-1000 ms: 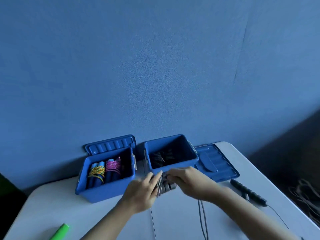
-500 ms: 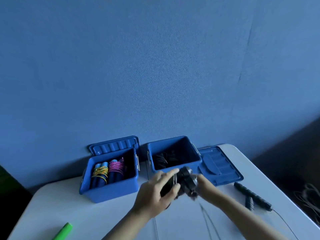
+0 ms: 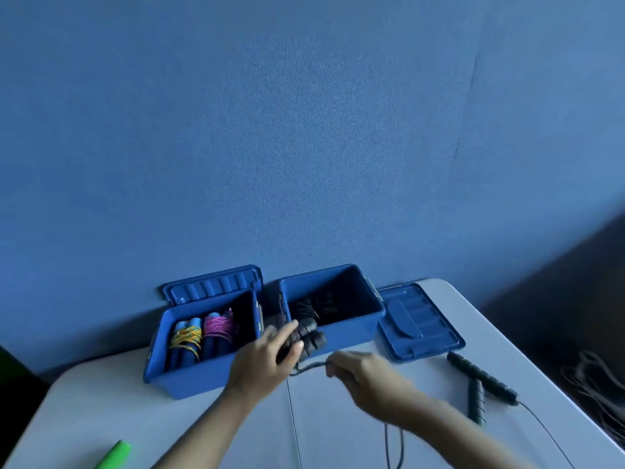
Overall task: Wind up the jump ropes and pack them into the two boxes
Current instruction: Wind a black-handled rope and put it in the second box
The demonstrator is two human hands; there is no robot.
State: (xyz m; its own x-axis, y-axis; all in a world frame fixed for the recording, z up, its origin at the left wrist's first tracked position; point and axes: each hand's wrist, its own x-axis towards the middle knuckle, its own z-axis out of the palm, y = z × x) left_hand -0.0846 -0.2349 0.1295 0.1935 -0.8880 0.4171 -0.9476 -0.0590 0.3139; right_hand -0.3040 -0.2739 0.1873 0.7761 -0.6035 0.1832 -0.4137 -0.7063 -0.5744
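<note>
Fingers [image 3: 285, 333] curled, apparently gripping black handles [image 3: 309, 336].

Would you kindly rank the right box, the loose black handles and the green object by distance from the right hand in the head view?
From the right hand:
1. right box, just behind it.
2. loose black handles, on the table to its right.
3. green object, far left, at the table's near edge.

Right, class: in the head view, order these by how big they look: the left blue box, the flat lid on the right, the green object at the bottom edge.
1. left blue box
2. flat lid, somewhat smaller
3. green object, smallest, though cut off by the frame
</note>
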